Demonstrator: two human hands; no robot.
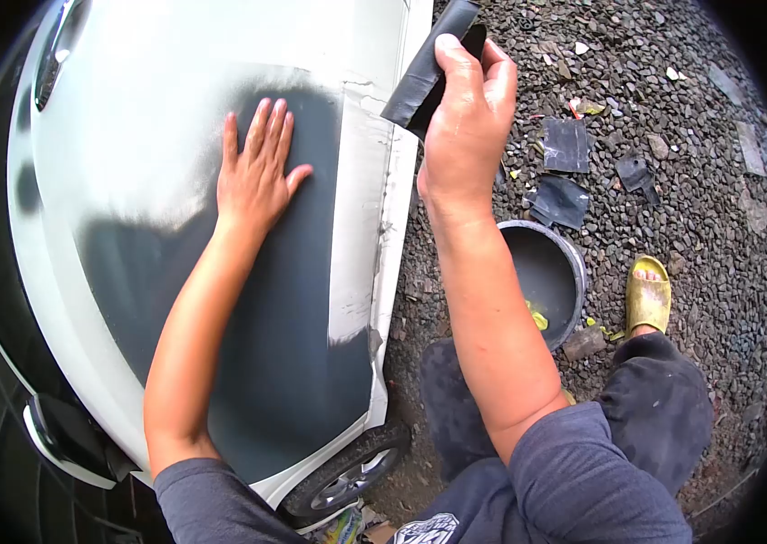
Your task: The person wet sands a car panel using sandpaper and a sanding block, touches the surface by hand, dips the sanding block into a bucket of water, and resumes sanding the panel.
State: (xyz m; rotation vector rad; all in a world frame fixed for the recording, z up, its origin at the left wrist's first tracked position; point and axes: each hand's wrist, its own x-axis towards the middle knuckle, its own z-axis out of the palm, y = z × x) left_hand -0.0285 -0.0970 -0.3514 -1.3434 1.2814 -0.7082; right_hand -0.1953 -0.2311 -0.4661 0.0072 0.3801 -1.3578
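1. Left hand lay spread flat on the dark patch of a white car, apparently feeling it.
2. Right hand gripped a black sheet near the car's edge; the next stroke likely called for even pressure.

The car door is white, with a big dark grey patch on it. The patch looks smooth, and its top edge is soft and cloudy. A pale strip runs beside it, with dark smudges on it. The left hand lies flat on the patch. The sandpaper is black and bent over, and it tilts up in the right hand, next to the door's low edge.
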